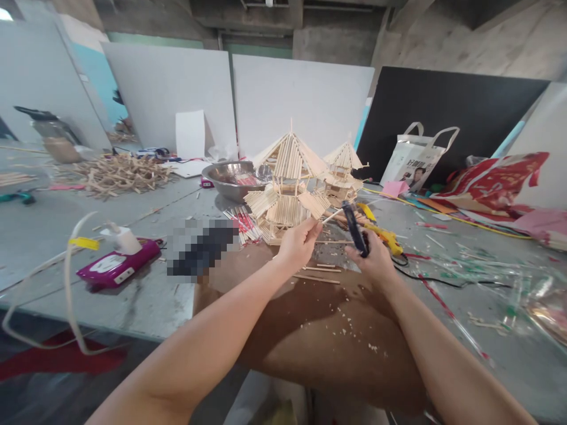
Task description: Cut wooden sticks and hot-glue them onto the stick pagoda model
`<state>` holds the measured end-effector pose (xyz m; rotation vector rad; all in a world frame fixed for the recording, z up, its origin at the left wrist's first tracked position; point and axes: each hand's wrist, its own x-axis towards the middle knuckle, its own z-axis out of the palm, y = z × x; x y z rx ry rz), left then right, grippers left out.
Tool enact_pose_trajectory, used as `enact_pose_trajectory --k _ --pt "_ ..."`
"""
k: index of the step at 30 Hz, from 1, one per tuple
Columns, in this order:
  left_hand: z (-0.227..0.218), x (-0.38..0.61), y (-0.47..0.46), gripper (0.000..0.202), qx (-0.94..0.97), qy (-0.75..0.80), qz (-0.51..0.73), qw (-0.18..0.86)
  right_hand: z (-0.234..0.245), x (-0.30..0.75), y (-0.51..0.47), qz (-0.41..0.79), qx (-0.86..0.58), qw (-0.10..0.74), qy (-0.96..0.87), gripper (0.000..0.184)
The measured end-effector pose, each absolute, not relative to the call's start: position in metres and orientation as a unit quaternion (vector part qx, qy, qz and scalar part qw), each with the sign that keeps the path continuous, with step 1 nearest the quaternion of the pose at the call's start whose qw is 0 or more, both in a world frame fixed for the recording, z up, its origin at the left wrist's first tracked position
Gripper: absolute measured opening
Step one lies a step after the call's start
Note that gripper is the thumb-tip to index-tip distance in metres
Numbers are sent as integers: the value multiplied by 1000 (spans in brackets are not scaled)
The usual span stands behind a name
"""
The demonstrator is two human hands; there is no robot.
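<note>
A model pavilion of thin wooden sticks point(287, 183) stands on the table in front of me, and a smaller one point(343, 171) sits just behind it to the right. My left hand point(297, 243) pinches a thin wooden stick point(330, 216) that points up to the right. My right hand point(375, 260) is wrapped round a dark blue tool point(354, 227), whose tip meets the end of that stick. Both hands hover over a brown cardboard sheet point(310, 319) strewn with small chips and a few loose sticks point(316, 277).
A steel bowl point(230, 177) sits behind the model. A heap of sticks point(119, 171) lies far left. A magenta power bank point(115, 265) with a white plug and cable is at near left. A yellow tool point(385, 236), a white bag point(419, 156) and red packaging point(496, 180) are on the right.
</note>
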<state>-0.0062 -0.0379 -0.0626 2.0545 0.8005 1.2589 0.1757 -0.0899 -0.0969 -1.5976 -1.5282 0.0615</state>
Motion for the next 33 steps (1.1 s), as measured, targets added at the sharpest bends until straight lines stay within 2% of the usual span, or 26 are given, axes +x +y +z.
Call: enact_pose_trajectory --k 6,20,33 --pt "-69 -4 -36 21 800 305 446 260 -104 167 -89 -16 -658 354 -664 53" --pt "-67 -1 -41 24 849 349 342 199 -103 162 -95 -44 -644 341 -683 46" --pt "-72 0 -36 26 852 315 363 205 -101 158 -97 -6 -671 306 -675 37"
